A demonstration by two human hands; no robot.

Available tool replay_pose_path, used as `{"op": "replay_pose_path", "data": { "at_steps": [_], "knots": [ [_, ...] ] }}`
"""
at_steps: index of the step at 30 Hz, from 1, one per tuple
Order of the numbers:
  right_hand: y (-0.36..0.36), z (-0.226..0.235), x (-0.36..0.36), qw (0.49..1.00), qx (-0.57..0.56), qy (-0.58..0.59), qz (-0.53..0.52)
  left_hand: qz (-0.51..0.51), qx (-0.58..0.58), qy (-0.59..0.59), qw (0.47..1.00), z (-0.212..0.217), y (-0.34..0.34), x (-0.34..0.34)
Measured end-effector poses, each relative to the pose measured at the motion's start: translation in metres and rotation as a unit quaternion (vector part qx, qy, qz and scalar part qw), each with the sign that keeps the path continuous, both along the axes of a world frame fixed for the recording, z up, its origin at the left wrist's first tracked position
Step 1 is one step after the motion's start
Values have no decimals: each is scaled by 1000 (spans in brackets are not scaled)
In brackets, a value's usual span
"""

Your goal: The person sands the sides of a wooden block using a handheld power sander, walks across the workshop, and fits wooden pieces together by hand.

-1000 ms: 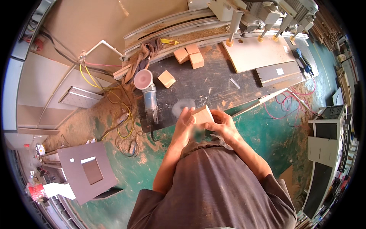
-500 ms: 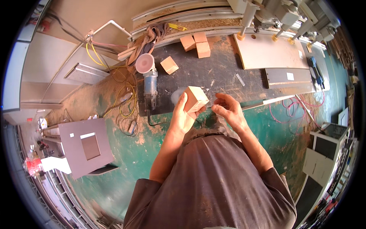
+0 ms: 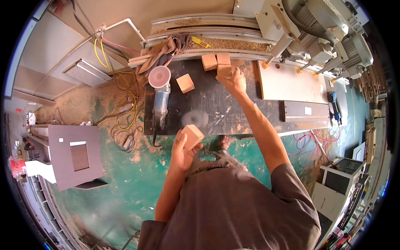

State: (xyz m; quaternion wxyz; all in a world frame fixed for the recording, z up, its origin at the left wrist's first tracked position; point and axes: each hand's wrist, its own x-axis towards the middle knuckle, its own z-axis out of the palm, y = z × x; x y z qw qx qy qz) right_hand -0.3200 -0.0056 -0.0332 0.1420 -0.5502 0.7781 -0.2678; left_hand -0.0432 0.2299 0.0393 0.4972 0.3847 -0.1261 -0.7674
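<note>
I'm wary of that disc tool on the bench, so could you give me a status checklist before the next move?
1. Left hand supporting its wooden block: ok, thumb and fingers around it.
2. Right hand gripping one of the far blocks: cannot tell, contact is partly hidden.
3. Both hands away from the disc tool: ok.
4. Disc tool stopped: cannot tell.
5. Brown cloth clear of the disc: cannot tell, they look close.
6. Lone block apart from the tool: ok.

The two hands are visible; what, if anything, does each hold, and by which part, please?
The left hand holds a wooden block by its left and near sides. The right hand is at another block; whether it grips it cannot be told.
</note>
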Motion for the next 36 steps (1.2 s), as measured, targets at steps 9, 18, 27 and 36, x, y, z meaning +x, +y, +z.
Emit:
{"op": "replay_pose_path", "data": {
  "at_steps": [9, 18, 27, 36],
  "knots": [
    [-3, -13, 4, 989, -7, -136, -52, 60, 26, -42, 997, -10, 3, 11],
    [153, 67, -14, 646, 62, -761, -12, -24, -31, -92, 995, -18, -49, -6],
    [220, 72, 3, 470, -15, -883, 0, -129, -94, -110, 981, -9, -60, -33],
    [237, 89, 24, 574, -31, -818, 21, -116, -88, -218, 965, -15, -48, -30]
  ]
}}
